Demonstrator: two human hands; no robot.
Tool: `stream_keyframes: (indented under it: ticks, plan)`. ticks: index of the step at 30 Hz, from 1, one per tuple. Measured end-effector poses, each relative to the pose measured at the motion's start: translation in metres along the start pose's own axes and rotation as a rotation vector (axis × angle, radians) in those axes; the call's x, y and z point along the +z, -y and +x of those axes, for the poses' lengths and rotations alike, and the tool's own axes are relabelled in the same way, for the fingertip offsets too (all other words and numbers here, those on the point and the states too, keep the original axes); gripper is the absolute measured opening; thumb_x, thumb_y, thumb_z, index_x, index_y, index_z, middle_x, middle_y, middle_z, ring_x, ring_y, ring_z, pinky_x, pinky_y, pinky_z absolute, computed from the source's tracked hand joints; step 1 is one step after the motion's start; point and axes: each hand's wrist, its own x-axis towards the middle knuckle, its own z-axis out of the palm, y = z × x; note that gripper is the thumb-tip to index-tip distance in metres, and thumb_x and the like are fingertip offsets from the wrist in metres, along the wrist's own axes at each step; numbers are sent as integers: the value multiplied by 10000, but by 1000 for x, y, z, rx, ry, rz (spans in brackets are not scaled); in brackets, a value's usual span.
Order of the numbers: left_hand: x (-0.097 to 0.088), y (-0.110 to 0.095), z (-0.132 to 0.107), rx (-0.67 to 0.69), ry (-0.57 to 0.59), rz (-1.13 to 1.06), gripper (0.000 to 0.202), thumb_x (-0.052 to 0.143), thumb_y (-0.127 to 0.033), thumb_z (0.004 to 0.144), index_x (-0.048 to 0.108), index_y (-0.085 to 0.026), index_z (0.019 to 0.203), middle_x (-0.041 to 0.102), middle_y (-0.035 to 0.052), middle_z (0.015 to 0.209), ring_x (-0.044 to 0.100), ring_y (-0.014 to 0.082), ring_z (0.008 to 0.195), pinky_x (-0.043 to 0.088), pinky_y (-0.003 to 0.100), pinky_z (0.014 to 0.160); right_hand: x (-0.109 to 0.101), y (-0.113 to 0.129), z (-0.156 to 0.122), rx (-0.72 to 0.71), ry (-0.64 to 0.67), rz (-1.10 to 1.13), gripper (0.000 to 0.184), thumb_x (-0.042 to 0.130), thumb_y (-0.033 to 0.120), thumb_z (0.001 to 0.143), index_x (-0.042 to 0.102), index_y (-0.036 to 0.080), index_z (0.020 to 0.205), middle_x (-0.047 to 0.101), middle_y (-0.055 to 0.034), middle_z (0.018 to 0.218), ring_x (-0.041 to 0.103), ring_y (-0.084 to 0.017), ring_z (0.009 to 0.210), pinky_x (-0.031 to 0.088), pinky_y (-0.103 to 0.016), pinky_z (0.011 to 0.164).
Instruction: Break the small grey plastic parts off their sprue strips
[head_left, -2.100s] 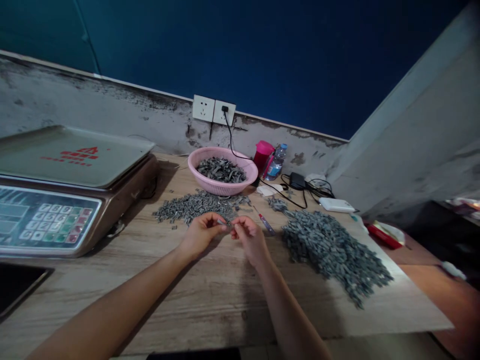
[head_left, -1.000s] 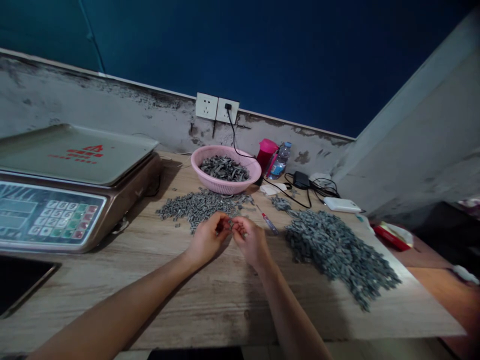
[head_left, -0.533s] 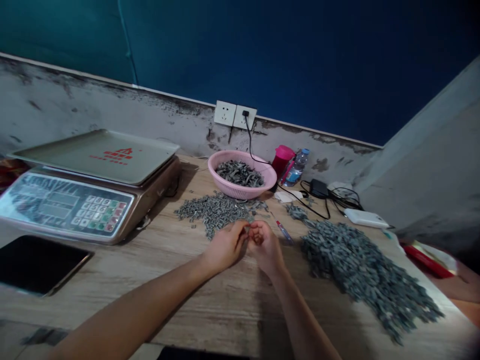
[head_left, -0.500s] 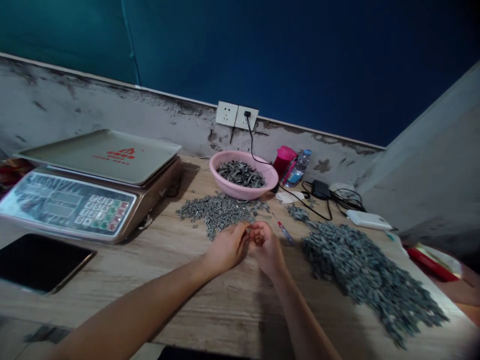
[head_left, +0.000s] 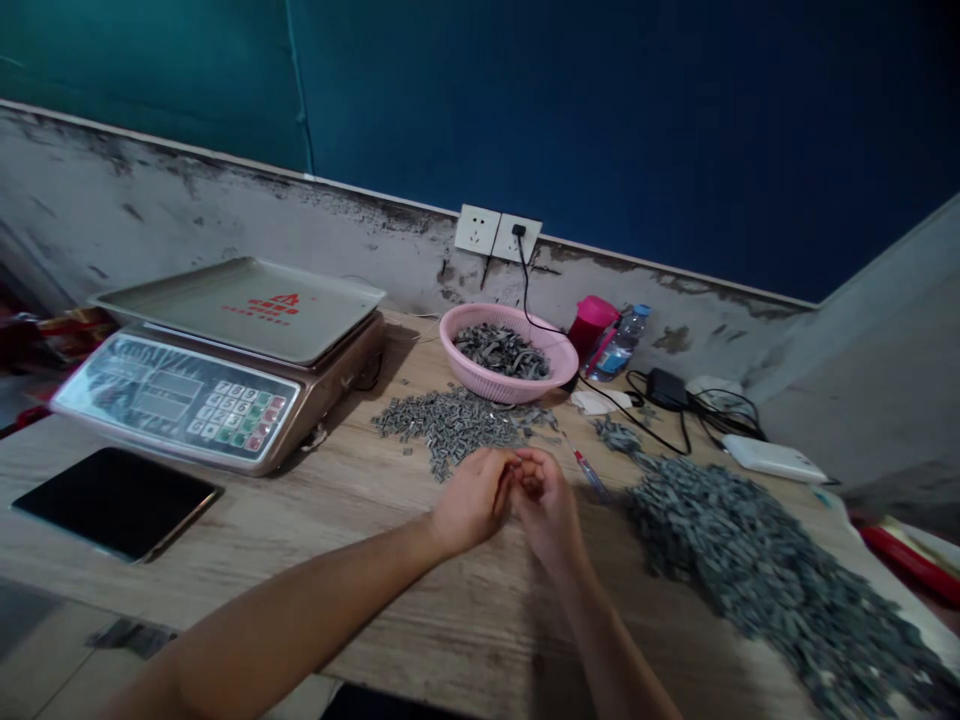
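Note:
My left hand and my right hand meet above the wooden table, fingertips pinched together. Whatever lies between them is hidden or too small to name. Just beyond the hands spreads a pile of small grey pieces. A pink plastic basket behind that pile holds grey strip-like scraps. To the right of my right hand lies a large heap of grey-green pieces, with a red-and-clear pen between hand and heap.
A weighing scale with a flat tray stands at the left, a black tablet in front of it. Behind are a pink-lidded cup, a water bottle, a power adapter with cables and a white device.
The view has turned slightly left, so everything sits further right in the picture. My hands stay together in nearly the same pose over the table.

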Motion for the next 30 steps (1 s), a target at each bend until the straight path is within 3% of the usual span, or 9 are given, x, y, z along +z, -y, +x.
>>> stream_keyframes:
  ticks: [2, 6, 10, 13, 16, 19, 23, 30]
  plan:
    - [0, -1, 1, -105, -23, -82, 152, 377, -145, 863, 465, -167, 985, 564, 83, 904, 530, 177, 841, 436, 294, 743, -1, 4, 1, 42, 26, 51, 350, 603, 266, 673, 488, 171, 989, 569, 11, 680, 531, -134, 562, 422, -239, 531]
    - [0, 1, 1, -264, 42, -279, 135, 410, -151, 850, 442, -179, 978, 538, 40, 829, 524, 144, 758, 423, 257, 687, -4, 7, 2, 140, 45, 107, 389, 636, 263, 653, 509, 165, 1007, 609, 11, 678, 555, -138, 571, 435, -242, 552]
    - [4, 6, 2, -376, 61, -549, 107, 428, -179, 852, 421, -185, 958, 462, -26, 675, 481, 111, 633, 403, 221, 618, -7, 7, 1, 217, 72, 204, 400, 651, 256, 653, 523, 170, 1021, 623, 13, 678, 581, -146, 606, 462, -259, 603]
    - [5, 6, 3, -428, 71, -676, 63, 448, -204, 847, 451, -173, 901, 490, -17, 693, 501, 109, 650, 418, 217, 622, -8, 7, 0, 246, 97, 307, 368, 658, 280, 658, 539, 181, 992, 647, -1, 718, 613, -159, 670, 487, -285, 679]
    - [0, 5, 5, -415, 127, -589, 89, 476, -220, 837, 524, -164, 887, 558, 7, 758, 530, 119, 698, 438, 232, 660, -10, 6, 1, 244, 87, 322, 327, 642, 289, 668, 543, 180, 960, 647, -6, 726, 618, -161, 670, 491, -289, 674]
    - [-6, 5, 7, -294, 197, -357, 152, 546, -164, 787, 577, -176, 936, 618, 19, 823, 556, 135, 738, 444, 251, 703, -11, 3, 2, 228, 49, 233, 301, 619, 282, 677, 533, 173, 944, 621, 8, 668, 602, -156, 623, 478, -273, 621]
    - [-9, 7, 7, -159, 152, -150, 148, 545, -82, 762, 597, -172, 867, 637, 32, 847, 576, 156, 823, 440, 266, 767, -11, -1, 2, 212, 38, 209, 310, 612, 253, 659, 505, 179, 940, 596, 23, 647, 604, -157, 626, 490, -287, 654]
    - [-7, 3, 6, -319, 107, -188, 71, 567, -124, 770, 600, -168, 814, 629, -1, 746, 563, 120, 691, 419, 219, 646, -9, 2, 2, 269, -26, 350, 315, 605, 197, 617, 494, 187, 912, 582, 39, 668, 603, -136, 604, 513, -283, 650]
